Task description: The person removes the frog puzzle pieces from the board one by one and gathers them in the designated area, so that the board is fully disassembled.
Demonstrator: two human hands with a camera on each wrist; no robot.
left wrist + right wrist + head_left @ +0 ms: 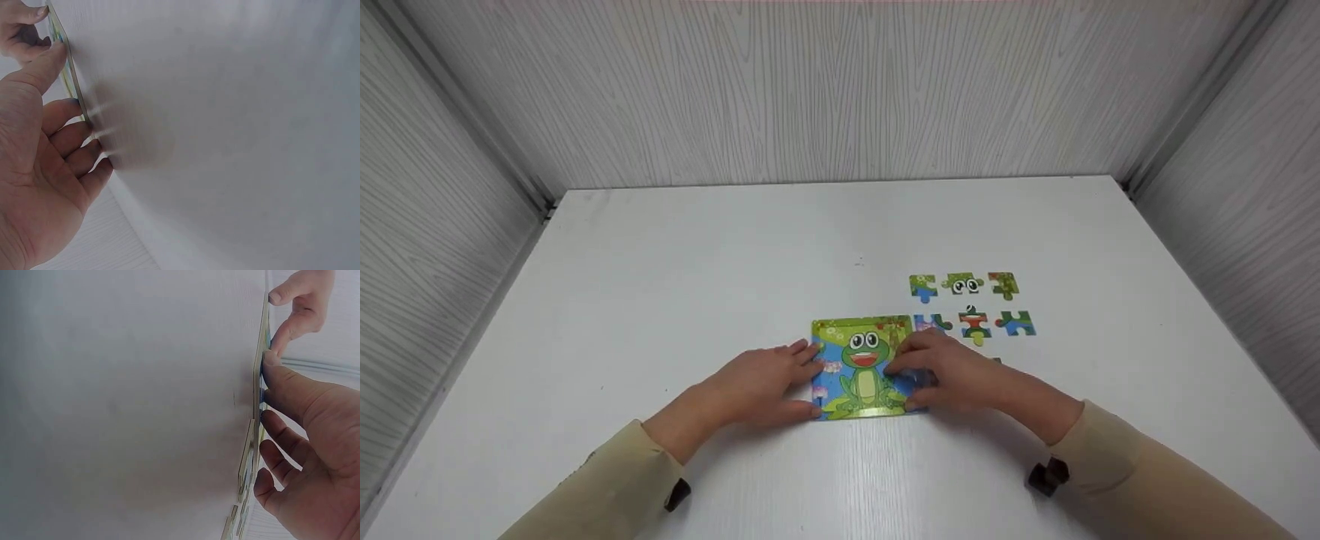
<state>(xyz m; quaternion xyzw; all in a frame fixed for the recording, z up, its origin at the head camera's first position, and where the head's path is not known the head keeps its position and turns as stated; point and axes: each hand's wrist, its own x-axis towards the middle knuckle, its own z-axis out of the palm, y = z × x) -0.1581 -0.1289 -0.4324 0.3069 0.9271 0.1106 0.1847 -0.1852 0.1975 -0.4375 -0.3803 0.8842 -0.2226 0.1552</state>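
A square frog picture board lies flat on the table between both hands. My left hand is at its left side, thumb near the lower corner and fingers spread along the edge, as the left wrist view also shows. My right hand reaches over the board's right side. Its thumb and index fingertips touch the surface at the lower right, over a blue patch; the other fingers bend loosely beside the edge. Just beyond this hand lies a pink and blue puzzle piece, partly covered by it.
Loose puzzle pieces lie in rows right of the board, including one with eyes, one with a red mouth and a blue-green one. My right hand hides part of the nearest row. Pale panels enclose the white table.
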